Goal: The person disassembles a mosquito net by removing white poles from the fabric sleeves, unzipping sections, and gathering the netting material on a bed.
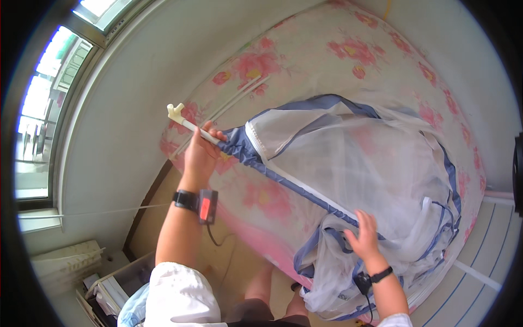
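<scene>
My left hand (201, 152) is closed round a white pole (193, 128) that has a cream branched plastic connector (175, 113) on its far left end. From my grip the pole runs into the bunched blue fabric sleeve (239, 147) of a mosquito net (348, 147). The net is sheer white with blue trim and lies spread over a bed. A white zip strip borders the net near the sleeve. My right hand (364, 237) rests at the blue edge band at the lower right, fingers apart; whether it presses on the band I cannot tell.
A pink floral sheet covers the mattress (267, 199). Loose white poles (234, 101) lie on its far left. At left are a window (49, 120) and a thin cord (120, 211); an open storage box (117, 286) stands on the floor. A striped surface (482, 256) lies right.
</scene>
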A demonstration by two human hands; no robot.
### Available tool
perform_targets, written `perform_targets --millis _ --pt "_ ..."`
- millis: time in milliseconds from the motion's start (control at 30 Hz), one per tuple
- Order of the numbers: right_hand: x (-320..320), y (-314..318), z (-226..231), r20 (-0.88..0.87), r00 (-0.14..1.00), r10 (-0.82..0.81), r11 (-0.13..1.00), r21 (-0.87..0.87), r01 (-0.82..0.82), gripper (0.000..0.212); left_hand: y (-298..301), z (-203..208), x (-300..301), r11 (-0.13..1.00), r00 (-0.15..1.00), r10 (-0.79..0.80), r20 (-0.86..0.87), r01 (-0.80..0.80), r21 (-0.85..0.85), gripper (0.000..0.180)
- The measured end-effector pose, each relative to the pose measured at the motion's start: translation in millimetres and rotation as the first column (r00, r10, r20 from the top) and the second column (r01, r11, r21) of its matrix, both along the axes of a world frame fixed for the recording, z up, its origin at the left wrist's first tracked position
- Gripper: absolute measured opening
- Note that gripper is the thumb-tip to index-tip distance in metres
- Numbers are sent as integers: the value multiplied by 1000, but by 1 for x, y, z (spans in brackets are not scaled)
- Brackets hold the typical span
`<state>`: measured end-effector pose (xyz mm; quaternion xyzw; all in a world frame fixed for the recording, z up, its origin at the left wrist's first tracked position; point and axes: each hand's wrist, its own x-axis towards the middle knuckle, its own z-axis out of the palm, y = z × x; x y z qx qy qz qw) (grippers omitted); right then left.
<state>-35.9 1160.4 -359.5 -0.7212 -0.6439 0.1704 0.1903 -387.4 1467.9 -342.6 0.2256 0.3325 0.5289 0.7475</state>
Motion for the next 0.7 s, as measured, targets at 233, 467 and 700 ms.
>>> perform_targets --millis 233,467,700 --pt "-97 85 20 -91 985 149 987 67 -144 57 -94 -10 49 977 974 102 202 -59 -205 24" --pt "-137 118 8 -113 990 83 995 -38 -88 28 -100 -1 44 999 938 42 -345 -28 45 27" --pt "-68 63 8 28 997 -67 996 -54 68 21 23 63 -29 943 919 327 -218 -304 134 20"
